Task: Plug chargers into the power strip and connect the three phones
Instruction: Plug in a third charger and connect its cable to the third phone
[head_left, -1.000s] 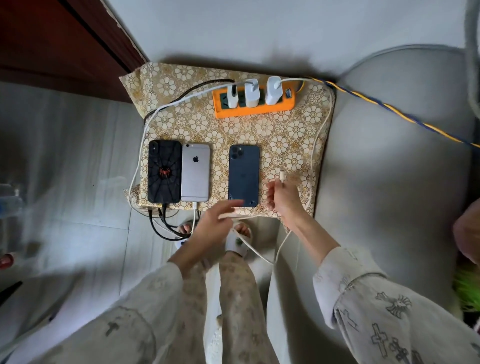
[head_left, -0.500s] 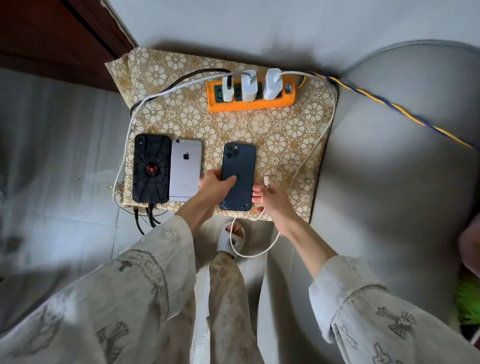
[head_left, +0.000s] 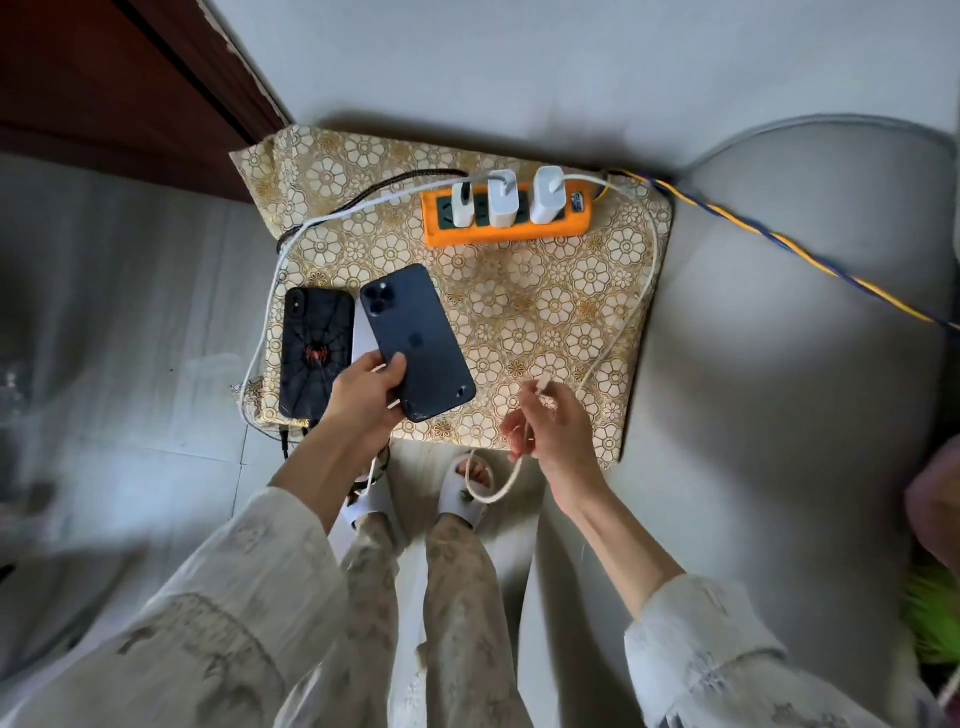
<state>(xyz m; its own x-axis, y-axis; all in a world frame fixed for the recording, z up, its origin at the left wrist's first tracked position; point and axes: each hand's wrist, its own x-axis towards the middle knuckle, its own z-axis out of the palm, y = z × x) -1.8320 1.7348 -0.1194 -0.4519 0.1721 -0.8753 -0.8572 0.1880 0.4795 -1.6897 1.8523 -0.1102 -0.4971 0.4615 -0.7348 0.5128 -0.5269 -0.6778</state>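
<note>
Orange power strip (head_left: 506, 231), navy phone (head_left: 415, 338), gold floral cloth (head_left: 545, 312).

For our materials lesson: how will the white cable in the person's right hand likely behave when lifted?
Probably floppy: the white cable sags in a loop below the right hand. Likely light, since a fingertip pinch holds it. Its far end, in a charger, may tug back.

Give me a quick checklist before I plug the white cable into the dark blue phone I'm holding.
1. Dark blue phone secure in left hand: ok, lifted and tilted.
2. Cable plug in right hand: ok, pinched at the fingertips.
3. Plug lined up with the phone's port: not ok, they are apart.
4. Three chargers seated in the orange power strip: ok.
5. White cable free of snags: ok, a slack loop hangs below the hand.
6. Spider-case phone connected: ok, a dark cable leaves its near end.
</note>
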